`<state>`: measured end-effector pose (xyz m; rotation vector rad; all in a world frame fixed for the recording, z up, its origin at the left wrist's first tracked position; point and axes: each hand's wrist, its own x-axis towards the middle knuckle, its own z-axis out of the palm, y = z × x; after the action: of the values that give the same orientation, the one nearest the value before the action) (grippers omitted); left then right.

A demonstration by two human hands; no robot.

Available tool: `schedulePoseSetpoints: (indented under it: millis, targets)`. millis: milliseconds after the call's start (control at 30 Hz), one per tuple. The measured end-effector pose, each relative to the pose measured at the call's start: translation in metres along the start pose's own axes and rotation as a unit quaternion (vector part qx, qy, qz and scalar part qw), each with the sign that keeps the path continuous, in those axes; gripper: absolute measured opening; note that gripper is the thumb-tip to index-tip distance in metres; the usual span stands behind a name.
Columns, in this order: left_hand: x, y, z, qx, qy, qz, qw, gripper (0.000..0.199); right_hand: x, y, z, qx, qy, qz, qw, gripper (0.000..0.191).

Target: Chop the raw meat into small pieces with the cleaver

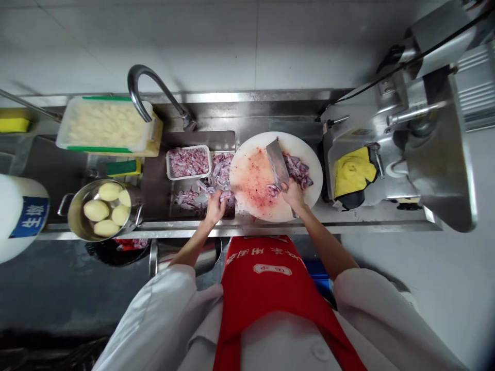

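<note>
My right hand (294, 196) is wrapped round the handle of a cleaver (276, 161), its broad blade over a round white cutting board (247, 154) stained red. A dark pile of raw meat (299, 172) lies on the board right of the blade, and a small meat piece (273, 190) sits by the blade's near end. Over the sink's right edge, my left hand (216, 206) is closed on a strip of pale pink raw meat (227, 196). Loose raw meat (222, 170) lies in the sink around it, beside a white plastic basket (188, 178) of chopped pieces.
Left of the sink (154, 196) stand a pot (73, 216) of peeled potatoes, a sponge (124, 167) and a lidded plastic box (108, 123). A faucet (135, 82) arches above. On the right are a yellow cloth (355, 172) and a metal slicing machine (444, 154).
</note>
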<state>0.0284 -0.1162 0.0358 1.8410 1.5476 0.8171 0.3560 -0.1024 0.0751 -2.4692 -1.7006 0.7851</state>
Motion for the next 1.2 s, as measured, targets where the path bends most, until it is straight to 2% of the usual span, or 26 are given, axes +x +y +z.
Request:
schedulePoseSetpoints:
  millis: [67, 167, 200, 267, 367, 433, 500, 533, 567, 633, 733, 833, 900, 967, 1067, 1200]
  targets:
    - [0.007, 0.007, -0.004, -0.103, 0.055, -0.042, 0.992, 0.027, 0.001, 0.002, 0.002, -0.001, 0.001, -0.013, 1.000, 0.034]
    - [0.036, 0.033, 0.009, -0.278, 0.164, -0.084, 0.943, 0.034, 0.005, 0.006, 0.005, -0.003, 0.001, -0.023, 1.000, 0.034]
    - [0.050, 0.043, 0.016, -0.327, 0.188, -0.086, 0.922, 0.035, 0.008, 0.007, 0.005, -0.001, 0.000, -0.025, 1.000, 0.034]
    - [0.078, 0.060, 0.032, -0.383, 0.191, -0.084, 0.900, 0.035, 0.012, 0.012, 0.005, 0.014, -0.002, -0.034, 0.999, 0.033]
    - [0.104, 0.072, 0.053, -0.332, 0.188, -0.085, 0.921, 0.031, 0.013, 0.018, 0.002, 0.040, 0.004, -0.048, 0.998, 0.032]
    - [0.098, 0.075, 0.068, -0.229, 0.215, -0.084, 0.946, 0.025, 0.009, 0.022, -0.001, 0.047, 0.018, -0.047, 0.998, 0.033]
    - [0.073, 0.080, 0.088, -0.121, 0.182, -0.050, 0.975, 0.020, 0.003, 0.024, -0.005, 0.046, 0.032, -0.044, 0.997, 0.033]
    - [0.057, 0.084, 0.101, -0.073, 0.130, -0.018, 0.989, 0.019, 0.000, 0.025, -0.007, 0.045, 0.037, -0.044, 0.997, 0.034]
    - [0.040, 0.089, 0.116, -0.026, 0.053, 0.023, 0.998, 0.018, -0.003, 0.026, -0.008, 0.044, 0.039, -0.043, 0.997, 0.034]
    - [0.011, 0.100, 0.143, 0.057, -0.047, 0.060, 0.995, 0.022, -0.007, 0.028, -0.010, 0.045, 0.039, -0.040, 0.997, 0.034]
    - [-0.006, 0.111, 0.168, 0.129, -0.091, 0.060, 0.986, 0.024, -0.008, 0.033, -0.010, 0.059, 0.030, -0.044, 0.997, 0.035]
    - [-0.001, 0.109, 0.162, 0.148, -0.116, 0.072, 0.980, 0.021, -0.009, 0.037, -0.012, 0.089, 0.032, -0.057, 0.994, 0.038]
    - [0.000, 0.101, 0.147, 0.135, -0.128, 0.077, 0.979, 0.020, -0.013, 0.039, -0.014, 0.100, 0.037, -0.056, 0.993, 0.040]
    - [-0.007, 0.091, 0.132, 0.105, -0.126, 0.054, 0.985, 0.022, -0.022, 0.039, -0.015, 0.091, 0.037, -0.052, 0.994, 0.042]
    - [-0.024, 0.081, 0.118, 0.049, -0.104, -0.011, 0.993, 0.024, -0.045, 0.040, -0.015, 0.037, 0.011, -0.057, 0.998, 0.041]
    - [-0.045, 0.076, 0.115, -0.006, -0.041, -0.081, 0.996, 0.016, -0.082, 0.042, -0.013, -0.057, -0.062, -0.101, 0.991, 0.035]
